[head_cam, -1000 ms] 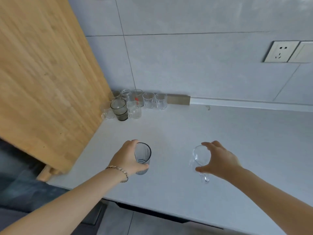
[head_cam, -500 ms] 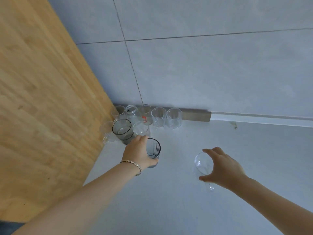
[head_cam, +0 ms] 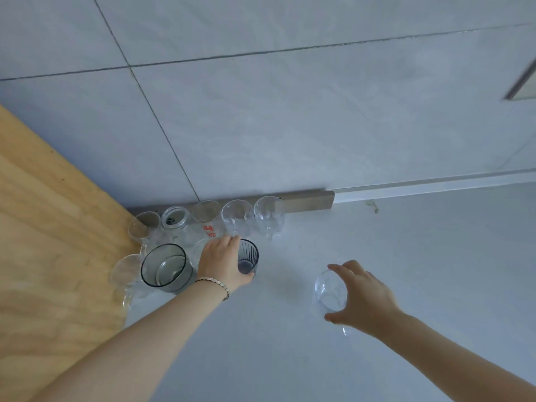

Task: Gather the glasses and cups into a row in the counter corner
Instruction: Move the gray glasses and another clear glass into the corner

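Note:
My left hand (head_cam: 222,262) grips a dark ribbed glass (head_cam: 248,256), which sits just right of a large smoky glass (head_cam: 165,268) in the counter corner. My right hand (head_cam: 362,297) is closed around a clear handled glass cup (head_cam: 330,291) in the middle of the grey counter (head_cam: 406,256). Against the back wall stands a row of several clear glasses, among them a jar (head_cam: 175,219), a glass with red print (head_cam: 207,220) and two clear cups (head_cam: 237,217) (head_cam: 268,214). More clear glasses (head_cam: 126,269) stand by the wooden panel.
A tall wooden panel (head_cam: 52,242) closes off the left side. The grey tiled wall (head_cam: 290,126) runs along the back, with a metal strip (head_cam: 307,200) at its foot. A wall plate edge (head_cam: 523,85) shows at the far right.
Both hands have carried their glasses toward the corner. The dark ribbed glass now sits beside the smoky glass, and the view has moved closer to the wall.

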A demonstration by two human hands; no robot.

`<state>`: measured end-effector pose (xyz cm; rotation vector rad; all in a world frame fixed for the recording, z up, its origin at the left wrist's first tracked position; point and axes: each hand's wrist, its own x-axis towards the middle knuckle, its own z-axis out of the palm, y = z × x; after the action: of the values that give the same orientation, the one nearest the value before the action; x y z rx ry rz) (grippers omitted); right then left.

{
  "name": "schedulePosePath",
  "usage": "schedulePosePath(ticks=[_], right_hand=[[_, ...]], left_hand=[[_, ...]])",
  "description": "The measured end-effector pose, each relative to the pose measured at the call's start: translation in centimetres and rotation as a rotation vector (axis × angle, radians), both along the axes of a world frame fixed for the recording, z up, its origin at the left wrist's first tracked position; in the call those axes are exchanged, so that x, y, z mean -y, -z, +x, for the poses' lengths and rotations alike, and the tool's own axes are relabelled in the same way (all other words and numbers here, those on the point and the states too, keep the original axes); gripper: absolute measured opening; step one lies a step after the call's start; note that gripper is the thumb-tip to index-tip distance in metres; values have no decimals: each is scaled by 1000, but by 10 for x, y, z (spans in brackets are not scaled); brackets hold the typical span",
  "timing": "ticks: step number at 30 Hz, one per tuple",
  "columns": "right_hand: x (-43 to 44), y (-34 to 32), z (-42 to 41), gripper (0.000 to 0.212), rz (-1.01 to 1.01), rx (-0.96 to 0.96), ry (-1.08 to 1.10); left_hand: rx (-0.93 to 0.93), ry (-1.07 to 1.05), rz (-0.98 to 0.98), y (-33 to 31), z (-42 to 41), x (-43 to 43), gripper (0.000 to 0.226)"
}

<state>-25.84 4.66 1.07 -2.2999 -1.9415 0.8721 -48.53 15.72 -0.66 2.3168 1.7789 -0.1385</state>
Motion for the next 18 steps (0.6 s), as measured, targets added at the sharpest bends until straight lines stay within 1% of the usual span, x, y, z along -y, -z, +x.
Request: schedulePosePath(ticks=[4,9,15,18], right_hand=[[-9,10,-24,93,-7,-9,66],[-45,24,-58,97,45,-35,148],[-82,37,-88,92,69,-28,179],[-82,42,-93,97,79,-105,233]], left_hand=[[74,34,-34,8,-7,-9,82],[175,3,-83,13,-10,-6,84],[179,14,-100,14,-13,-8,85],[168,10,-106,14,-12,-9,86]])
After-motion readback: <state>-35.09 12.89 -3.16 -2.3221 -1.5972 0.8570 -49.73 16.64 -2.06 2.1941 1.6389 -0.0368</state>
